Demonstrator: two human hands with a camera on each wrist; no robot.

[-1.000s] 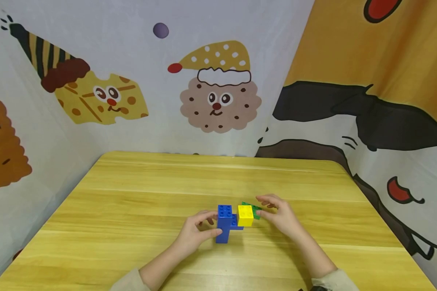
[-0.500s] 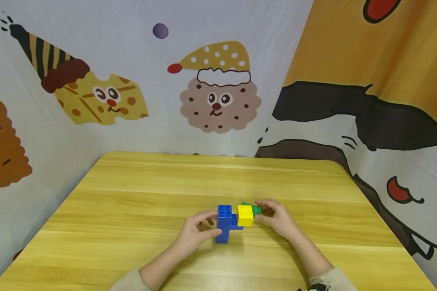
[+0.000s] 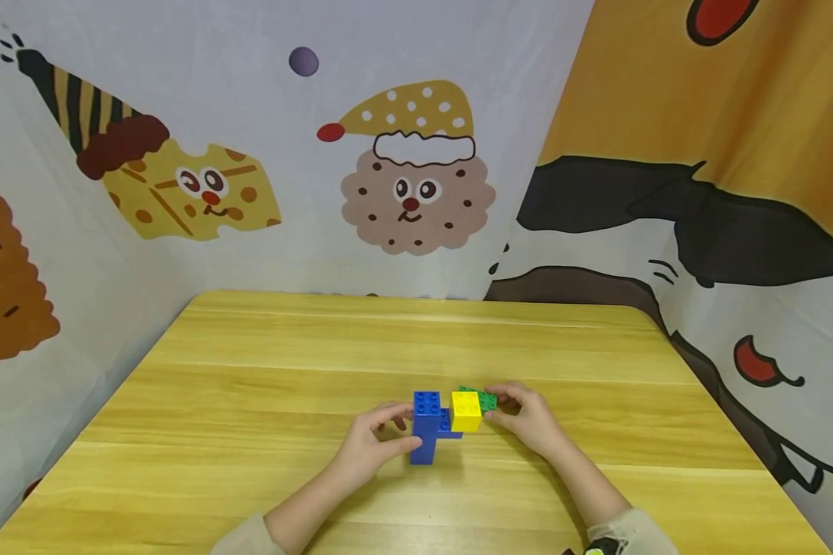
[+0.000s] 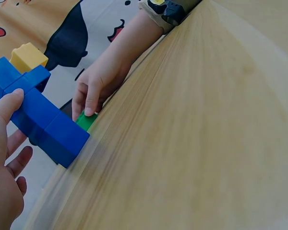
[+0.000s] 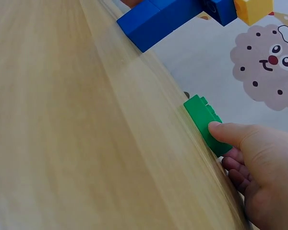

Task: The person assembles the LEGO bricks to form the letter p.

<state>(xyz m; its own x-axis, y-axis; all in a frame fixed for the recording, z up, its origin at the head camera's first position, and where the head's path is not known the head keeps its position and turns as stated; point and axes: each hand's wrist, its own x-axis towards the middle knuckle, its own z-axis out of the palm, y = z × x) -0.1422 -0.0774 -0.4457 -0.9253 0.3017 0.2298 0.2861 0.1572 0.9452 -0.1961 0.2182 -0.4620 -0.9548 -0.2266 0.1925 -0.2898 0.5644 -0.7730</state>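
Observation:
An upright column of stacked blue bricks (image 3: 424, 443) stands on the table, with a blue brick arm (image 3: 447, 425) jutting out to its right. On the end of that arm sits a yellow brick (image 3: 466, 412). My left hand (image 3: 366, 449) holds the column from the left, thumb on the near side as the left wrist view (image 4: 5, 167) shows. Behind and right of the yellow brick, a green brick (image 5: 203, 120) lies on the table, studs facing up. My right hand (image 3: 533, 422) pinches its right end between thumb and fingers; the yellow brick partly hides it in the head view.
The wooden table (image 3: 284, 347) extends around the bricks on all sides. Beyond its far edge hangs a curtain (image 3: 250, 77) printed with cartoon figures. A dark watch-like band (image 3: 602, 546) sits at the right sleeve.
My right hand's fingers have come down and closed around the green brick's end, which has turned slightly. The left hand and blue column have stayed in place.

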